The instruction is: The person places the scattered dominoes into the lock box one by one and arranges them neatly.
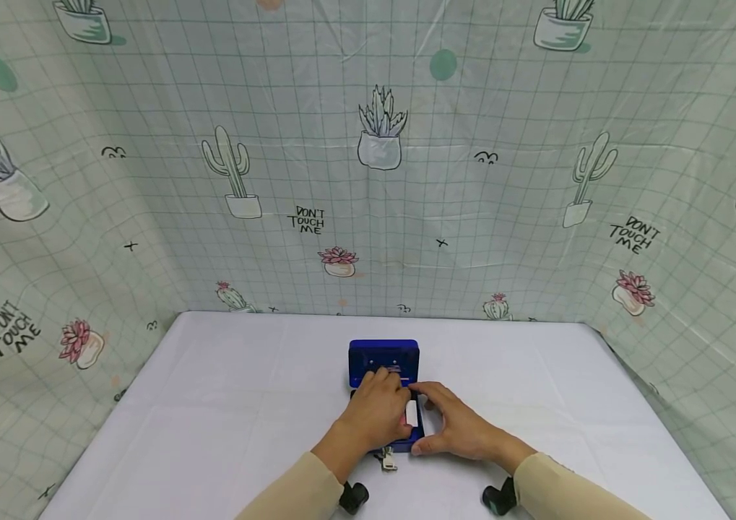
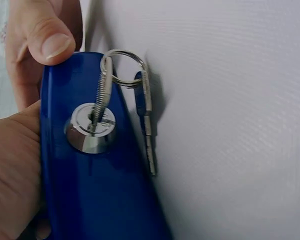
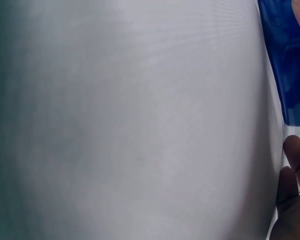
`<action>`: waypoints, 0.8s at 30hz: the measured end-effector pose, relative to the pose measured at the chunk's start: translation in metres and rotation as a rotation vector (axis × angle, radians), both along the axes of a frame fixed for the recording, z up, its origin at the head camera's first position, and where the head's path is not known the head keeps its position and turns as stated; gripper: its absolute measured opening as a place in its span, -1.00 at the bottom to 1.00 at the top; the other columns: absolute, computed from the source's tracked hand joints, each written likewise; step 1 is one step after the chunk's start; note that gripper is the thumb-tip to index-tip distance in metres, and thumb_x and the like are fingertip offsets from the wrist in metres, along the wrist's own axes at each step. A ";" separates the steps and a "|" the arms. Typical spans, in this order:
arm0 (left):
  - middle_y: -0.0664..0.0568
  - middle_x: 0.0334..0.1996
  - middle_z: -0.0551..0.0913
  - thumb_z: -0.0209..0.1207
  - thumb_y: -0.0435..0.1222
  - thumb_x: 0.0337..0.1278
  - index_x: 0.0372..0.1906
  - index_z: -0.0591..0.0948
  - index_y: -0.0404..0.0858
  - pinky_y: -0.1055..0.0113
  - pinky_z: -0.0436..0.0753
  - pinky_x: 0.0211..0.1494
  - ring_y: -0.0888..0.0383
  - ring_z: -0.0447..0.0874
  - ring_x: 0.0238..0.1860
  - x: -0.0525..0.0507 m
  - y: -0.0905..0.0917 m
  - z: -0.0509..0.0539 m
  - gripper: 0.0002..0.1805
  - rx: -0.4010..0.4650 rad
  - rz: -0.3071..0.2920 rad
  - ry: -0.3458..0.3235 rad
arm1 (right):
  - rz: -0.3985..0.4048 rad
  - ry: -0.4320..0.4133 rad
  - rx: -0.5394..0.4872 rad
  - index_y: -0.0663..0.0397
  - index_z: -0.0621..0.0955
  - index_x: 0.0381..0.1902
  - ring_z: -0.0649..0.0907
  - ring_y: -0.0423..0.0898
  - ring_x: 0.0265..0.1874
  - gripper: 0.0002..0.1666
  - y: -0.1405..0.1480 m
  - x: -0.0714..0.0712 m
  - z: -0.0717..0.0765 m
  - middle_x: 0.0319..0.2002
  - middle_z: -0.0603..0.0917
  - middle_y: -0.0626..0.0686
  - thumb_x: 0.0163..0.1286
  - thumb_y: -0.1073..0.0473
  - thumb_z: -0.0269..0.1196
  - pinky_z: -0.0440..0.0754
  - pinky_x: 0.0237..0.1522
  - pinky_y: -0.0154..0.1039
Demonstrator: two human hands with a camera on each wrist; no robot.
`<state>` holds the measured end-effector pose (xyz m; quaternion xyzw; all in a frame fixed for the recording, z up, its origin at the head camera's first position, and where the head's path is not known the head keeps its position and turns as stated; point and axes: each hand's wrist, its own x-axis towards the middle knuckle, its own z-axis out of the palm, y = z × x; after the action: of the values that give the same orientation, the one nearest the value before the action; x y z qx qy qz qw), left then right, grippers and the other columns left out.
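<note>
A blue metal cash box [image 1: 417, 446] stands on the white table with its lid [image 1: 383, 354] raised. My left hand [image 1: 375, 410] reaches down into the box from the left; its fingertips and whatever they touch are hidden. My right hand [image 1: 457, 427] grips the box's right side, thumb at the front corner and index finger near the back. Between the hands, a white item [image 1: 412, 413] with a bit of pink beside it shows inside. A key sits in the round silver lock [image 2: 91, 127] on the front, and a second key [image 2: 146, 125] hangs from its ring [image 2: 125, 51].
The white-covered table [image 1: 244, 404] spreads around the box. Behind and beside it hangs a grid-patterned curtain [image 1: 289, 159] with cactus prints. Black wrist devices [image 1: 353, 498] sit beneath both wrists.
</note>
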<state>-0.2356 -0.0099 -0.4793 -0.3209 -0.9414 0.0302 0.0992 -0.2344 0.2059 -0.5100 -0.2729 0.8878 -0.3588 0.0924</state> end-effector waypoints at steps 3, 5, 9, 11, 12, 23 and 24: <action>0.09 0.00 0.69 0.45 0.24 0.09 0.08 0.76 -0.08 0.19 0.53 0.20 0.11 0.52 0.08 0.000 0.000 -0.002 -0.40 -0.004 0.006 0.010 | -0.003 -0.004 0.001 -0.06 0.29 0.60 0.50 -0.01 0.26 0.22 0.000 0.000 0.000 0.48 0.40 -0.02 0.13 -0.32 0.58 0.51 0.29 0.06; 0.09 -0.04 0.68 0.45 0.23 0.10 0.07 0.76 -0.08 0.21 0.53 0.15 0.12 0.51 0.04 0.000 0.000 -0.003 -0.41 -0.004 0.007 0.015 | -0.005 -0.007 0.001 -0.06 0.30 0.60 0.50 -0.01 0.26 0.22 0.000 0.000 0.001 0.48 0.40 -0.02 0.13 -0.32 0.58 0.51 0.30 0.07; 0.10 -0.08 0.68 0.45 0.22 0.10 0.08 0.76 -0.09 0.23 0.51 0.11 0.13 0.48 -0.02 0.000 0.000 -0.004 -0.41 0.000 0.011 0.012 | -0.005 -0.008 -0.002 -0.06 0.30 0.60 0.50 0.00 0.27 0.21 -0.001 0.001 0.001 0.48 0.40 -0.01 0.13 -0.32 0.58 0.51 0.29 0.09; 0.10 -0.08 0.68 0.45 0.22 0.11 0.08 0.76 -0.10 0.23 0.51 0.11 0.13 0.47 -0.03 -0.001 0.000 -0.005 -0.41 0.001 0.014 0.007 | -0.006 -0.008 -0.001 -0.05 0.30 0.60 0.51 0.00 0.27 0.21 -0.001 0.001 0.001 0.48 0.40 -0.01 0.13 -0.31 0.58 0.52 0.29 0.10; 0.10 -0.08 0.68 0.45 0.22 0.11 0.08 0.76 -0.10 0.23 0.51 0.11 0.13 0.47 -0.03 -0.001 0.000 -0.006 -0.41 0.002 0.015 0.006 | -0.006 -0.009 0.000 -0.05 0.30 0.60 0.51 0.00 0.27 0.22 -0.001 0.001 0.001 0.48 0.40 0.00 0.13 -0.31 0.58 0.52 0.29 0.10; 0.10 -0.11 0.68 0.44 0.21 0.15 0.05 0.78 -0.09 0.26 0.50 0.08 0.14 0.45 -0.06 -0.001 -0.001 -0.005 -0.45 0.001 0.018 0.005 | -0.009 -0.004 0.004 -0.06 0.30 0.60 0.52 0.01 0.28 0.20 -0.001 0.001 0.001 0.48 0.40 0.00 0.14 -0.30 0.58 0.52 0.31 0.13; 0.10 -0.11 0.68 0.44 0.21 0.14 0.05 0.78 -0.09 0.26 0.50 0.09 0.14 0.45 -0.06 0.000 -0.001 -0.005 -0.45 0.001 0.019 0.003 | -0.008 -0.003 0.003 -0.06 0.30 0.60 0.52 0.02 0.28 0.20 -0.001 0.001 0.001 0.48 0.41 0.00 0.14 -0.30 0.58 0.52 0.31 0.13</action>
<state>-0.2361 -0.0105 -0.4840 -0.3120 -0.9443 0.0310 0.1004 -0.2338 0.2049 -0.5087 -0.2687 0.8894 -0.3581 0.0929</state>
